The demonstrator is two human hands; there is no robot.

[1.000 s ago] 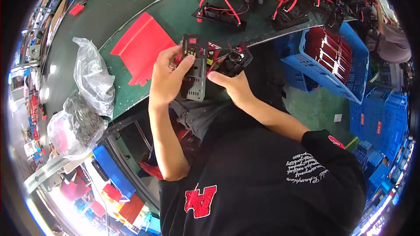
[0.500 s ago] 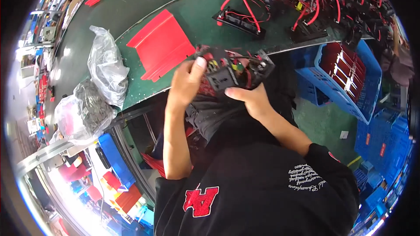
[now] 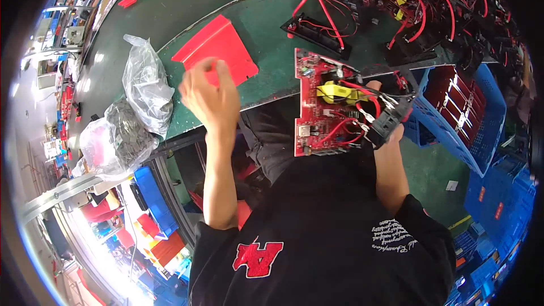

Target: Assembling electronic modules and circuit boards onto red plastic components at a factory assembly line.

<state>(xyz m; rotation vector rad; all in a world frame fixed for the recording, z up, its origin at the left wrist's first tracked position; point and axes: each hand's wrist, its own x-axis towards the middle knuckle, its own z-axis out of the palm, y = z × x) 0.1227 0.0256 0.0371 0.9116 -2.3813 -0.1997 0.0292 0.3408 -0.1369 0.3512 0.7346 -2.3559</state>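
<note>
My right hand [image 3: 391, 135] grips a red circuit board assembly [image 3: 334, 102] by its black end panel [image 3: 391, 119], at the right of my lap. Red wires and a yellow-wrapped component stand up from the board. Most of my right fingers are hidden behind the panel. Over the near part of a bent red sheet panel [image 3: 235, 48] on the bench, my left hand [image 3: 212, 96] reaches out with its fingers apart and slightly blurred. It covers part of the sheet; whether it touches the sheet is hard to see.
Clear plastic bags [image 3: 148, 85] lie on the bench's left edge. A black panel with red wires [image 3: 317, 34] lies ahead, beside several piled wired boards [image 3: 419, 0]. At the right, a blue crate [image 3: 487, 130] holds dark red panels. The green bench edge [image 3: 266, 99] crosses before me.
My left hand has let go of the circuit board assembly and moved left to the red sheet. My right hand has carried the assembly right and turned it, showing the board's component side.
</note>
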